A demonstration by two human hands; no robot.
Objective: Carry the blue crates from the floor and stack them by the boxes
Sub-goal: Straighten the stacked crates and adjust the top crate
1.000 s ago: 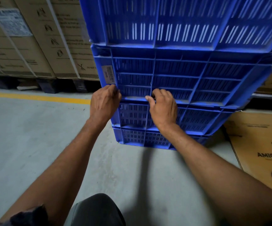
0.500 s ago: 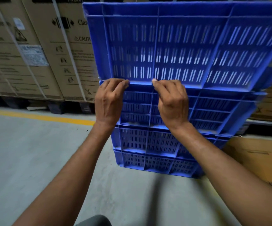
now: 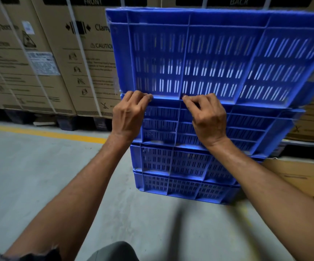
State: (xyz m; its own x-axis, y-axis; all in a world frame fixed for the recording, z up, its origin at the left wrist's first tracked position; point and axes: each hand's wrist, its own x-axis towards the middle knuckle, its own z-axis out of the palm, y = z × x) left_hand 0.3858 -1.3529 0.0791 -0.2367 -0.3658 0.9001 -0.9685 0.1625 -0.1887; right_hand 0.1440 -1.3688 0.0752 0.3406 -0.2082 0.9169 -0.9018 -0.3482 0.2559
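Note:
A stack of blue slotted plastic crates (image 3: pixel 186 162) stands on the concrete floor in front of tall cardboard boxes (image 3: pixel 62 53). The top blue crate (image 3: pixel 208 59) sits on the stack with its slotted side facing me. My left hand (image 3: pixel 129 115) curls its fingers over the rim right under the top crate's bottom edge, near the stack's left corner. My right hand (image 3: pixel 208 117) grips the same edge a little to the right. Both hands' fingertips are hidden in the gap between the crates.
A yellow line (image 3: pixel 45 133) runs across the grey floor (image 3: pixel 39 176) on the left, before the pallets under the boxes. A flat cardboard carton (image 3: pixel 306 183) lies on the floor at the right of the stack. More boxes stand behind on the right.
My hands moved up the stack from a lower crate's rim to the edge under the top crate. The view lifted, so the whole top crate now shows.

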